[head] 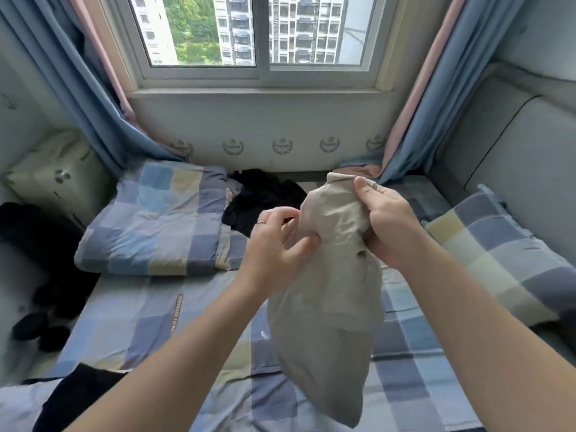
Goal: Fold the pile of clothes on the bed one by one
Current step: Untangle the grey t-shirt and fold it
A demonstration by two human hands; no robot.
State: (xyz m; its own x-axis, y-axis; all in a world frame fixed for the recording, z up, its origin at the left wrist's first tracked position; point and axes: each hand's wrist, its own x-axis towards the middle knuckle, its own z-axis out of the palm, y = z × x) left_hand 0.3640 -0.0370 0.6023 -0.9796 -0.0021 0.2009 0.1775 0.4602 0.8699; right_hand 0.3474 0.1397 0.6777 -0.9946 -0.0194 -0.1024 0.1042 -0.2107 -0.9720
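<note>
Clearly the beige garment (pixel 327 307) is light and limp. It hangs in the air over the bed (pixel 131 322) as a crumpled bundle, held up in front of the person, with its lower end dangling just above the checked sheet. It looks like thin woven cotton, soft, with no stiffness to keep a shape, so it will sag wherever it is not supported. It does not look slippery or fragile.

The right hand (pixel 386 219) grips the top of the bundle, its fingers curled round the gathered cloth and the thumb pressed over the upper edge. The left hand (pixel 274 244) pinches the cloth on the near side, lower down, thumb against the fabric and the other fingers bent and partly lifted off it.

Because it is bunched, no seams, collar or waistband show, so I cannot tell what kind of garment it is. The best hold is probably two corners of one edge, one per hand, so the cloth falls open under its own weight.

The dark pile (pixel 265 198) lies farther back near the wall, beside the folded quilt (pixel 149 219).
</note>
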